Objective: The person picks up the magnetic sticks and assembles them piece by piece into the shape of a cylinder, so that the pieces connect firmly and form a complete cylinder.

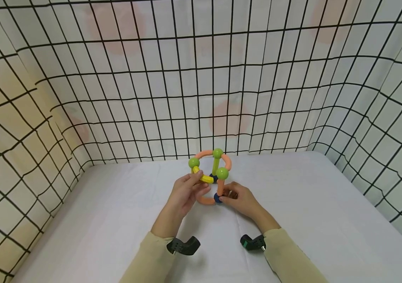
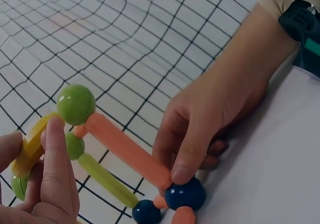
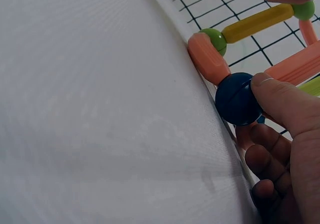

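A frame of magnetic-looking rods and balls stands on the white tabletop between both hands. My left hand pinches a curved yellow rod between thumb and fingers; its upper end is right at a green ball in the left wrist view. With thumb and fingers, my right hand grips a dark blue ball at the base. From that ball an orange rod rises to the green ball. Curved orange rods join the green balls along the top. Part of the left side is hidden behind my left fingers.
A white cloth covers the tabletop. White walls with a black grid net surround the back and both sides, with the back net close behind the frame. Black wrist cameras sit at both beige sleeves.
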Tool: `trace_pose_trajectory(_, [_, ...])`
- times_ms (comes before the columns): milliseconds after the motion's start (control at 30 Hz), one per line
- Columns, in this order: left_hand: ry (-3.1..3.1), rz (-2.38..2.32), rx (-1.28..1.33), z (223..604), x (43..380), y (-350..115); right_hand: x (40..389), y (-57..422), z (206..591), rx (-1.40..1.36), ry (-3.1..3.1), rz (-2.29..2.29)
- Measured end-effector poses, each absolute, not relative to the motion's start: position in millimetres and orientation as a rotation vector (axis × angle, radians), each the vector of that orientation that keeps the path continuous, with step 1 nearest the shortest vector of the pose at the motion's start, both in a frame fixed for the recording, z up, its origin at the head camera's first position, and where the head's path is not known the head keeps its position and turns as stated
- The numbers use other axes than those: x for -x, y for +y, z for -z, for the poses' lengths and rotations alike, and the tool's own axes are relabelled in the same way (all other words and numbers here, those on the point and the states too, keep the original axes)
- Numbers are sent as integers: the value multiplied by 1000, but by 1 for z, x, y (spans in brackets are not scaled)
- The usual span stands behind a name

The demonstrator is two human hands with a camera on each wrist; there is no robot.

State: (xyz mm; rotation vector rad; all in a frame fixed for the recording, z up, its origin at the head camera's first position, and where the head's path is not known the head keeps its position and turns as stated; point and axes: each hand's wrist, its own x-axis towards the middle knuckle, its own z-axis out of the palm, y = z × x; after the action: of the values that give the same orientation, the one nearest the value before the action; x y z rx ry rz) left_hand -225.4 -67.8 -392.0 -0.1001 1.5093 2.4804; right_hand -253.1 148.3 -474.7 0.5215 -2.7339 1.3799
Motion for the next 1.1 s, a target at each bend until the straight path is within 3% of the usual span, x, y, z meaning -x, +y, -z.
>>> trace_pose_trajectory(567, [1383, -2567, 216, 392, 229, -55, 254, 148, 475, -555, -2720, -1376])
trace_pose_trajectory(1100, [1475, -2511, 145, 395, 229, -58, 254, 149, 474, -571, -2712, -1357])
